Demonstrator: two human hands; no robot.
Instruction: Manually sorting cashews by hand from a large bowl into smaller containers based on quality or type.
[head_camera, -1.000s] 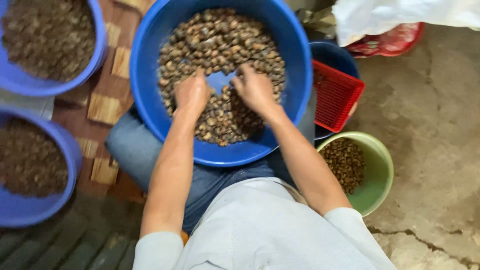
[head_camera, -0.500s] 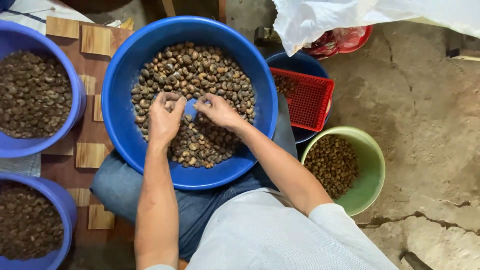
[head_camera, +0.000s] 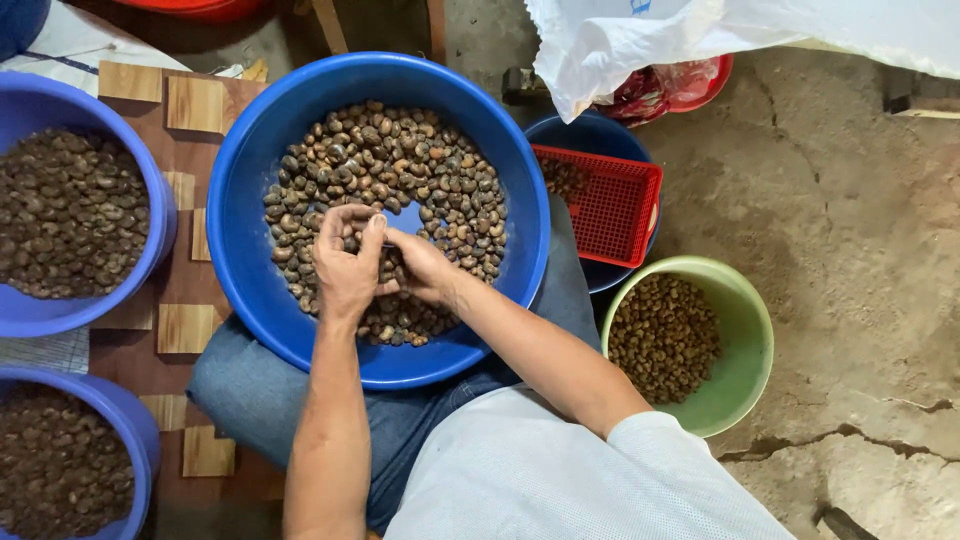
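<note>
Left hand (head_camera: 345, 270) & right hand (head_camera: 425, 265) meet fingertip to fingertip, pinched on one small brown nut, picking it over above the heap of brown nuts (head_camera: 385, 190). Big round blue plastic basin (head_camera: 250, 160) sits on person's lap, w/ green plastic bowl (head_camera: 745, 320) near right knee for easy reach.

Hands now meet at the middle of the blue basin (head_camera: 250, 180); a second ago they are spread apart on the nuts (head_camera: 400, 160). Left hand (head_camera: 345, 265) curls fingers over right hand (head_camera: 425, 268), fingertips touching. Bare patch of basin bottom shrinks. Camera view shifts right.
</note>
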